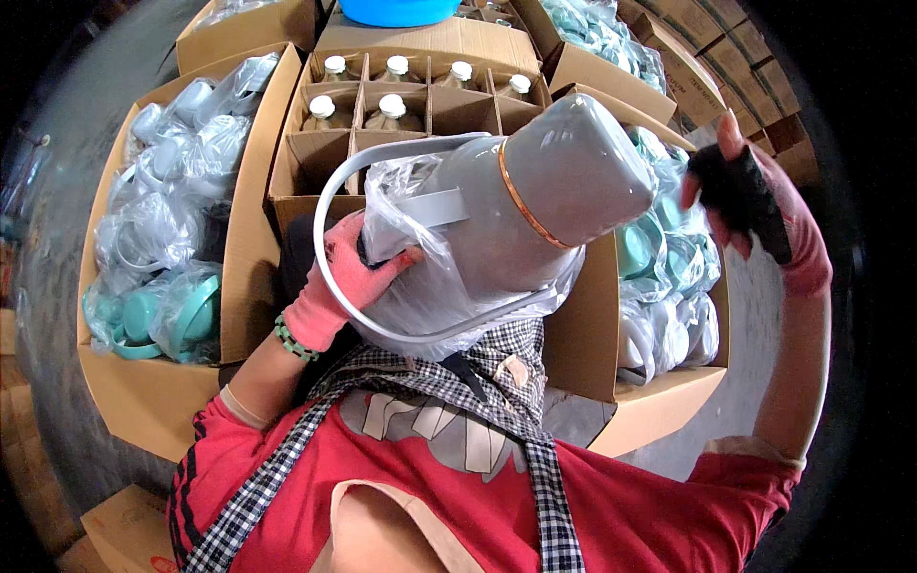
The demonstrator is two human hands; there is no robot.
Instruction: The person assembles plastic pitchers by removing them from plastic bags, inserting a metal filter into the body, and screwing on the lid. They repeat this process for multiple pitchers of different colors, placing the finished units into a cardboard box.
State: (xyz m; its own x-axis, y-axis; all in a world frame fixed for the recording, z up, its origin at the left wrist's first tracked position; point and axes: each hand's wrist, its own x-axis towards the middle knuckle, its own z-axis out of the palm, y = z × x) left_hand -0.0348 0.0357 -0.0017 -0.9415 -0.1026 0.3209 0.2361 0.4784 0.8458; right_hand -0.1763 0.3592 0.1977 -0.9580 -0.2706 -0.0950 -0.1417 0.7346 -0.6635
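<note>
apron: checked bib over a red shirt, filling the near edge, right under the work.
left hand (pixel 349 277): pink glove, gripping through the clear plastic bag (pixel 430 272) at the side of the grey flask body (pixel 544 196), thumb pressing into the film beside the handle bracket.
right hand (pixel 755 205): pink and black glove, lifted to the right, fingers spread, holding nothing, apart from the flask.
flask position: tilting against the chest, wide end pointing up and away, bag sliding down around the lower half; gold band (pixel 521 205) ringing the middle; grey loop handle (pixel 330 224) swinging out to the left.
handling (judgement): hard shell, probably light for its bulk, likely a fragile liner inside; glossy, and the film is making it slippery. Better taking hold by the loop handle or bare shell, not by the bag.
divider carton (pixel 401 105): just beyond, cardboard cells, several carrying capped flasks, near cells empty.
left carton (pixel 177 205): bagged teal and grey plastic parts.
right carton (pixel 659 277): more bagged teal and pale parts.
far: blue basin (pixel 399 10), stacked cartons.
floor: grey concrete; no worktop showing.
</note>
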